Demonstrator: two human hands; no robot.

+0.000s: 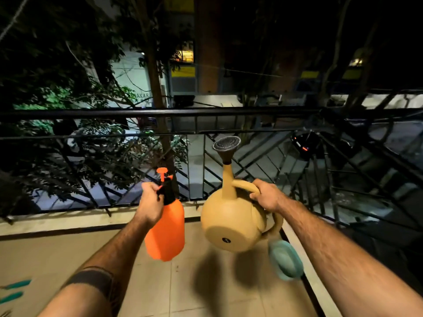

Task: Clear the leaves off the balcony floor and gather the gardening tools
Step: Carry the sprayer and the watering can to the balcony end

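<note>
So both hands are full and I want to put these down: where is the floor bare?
Bare tiles lie below the orange sprayer and yellow watering can. It is crowded at far left by teal tool handles and at right by the teal dish.

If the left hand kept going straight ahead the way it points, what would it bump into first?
Probably the black metal balcony railing. The left hand, gripping the orange plastic spray bottle, points toward it with nothing visible between, though depth is unclear.

We see bare floor tiles open at lower left. Ahead, the black railing bars our way. A teal slipper lies by the right edge.
</note>
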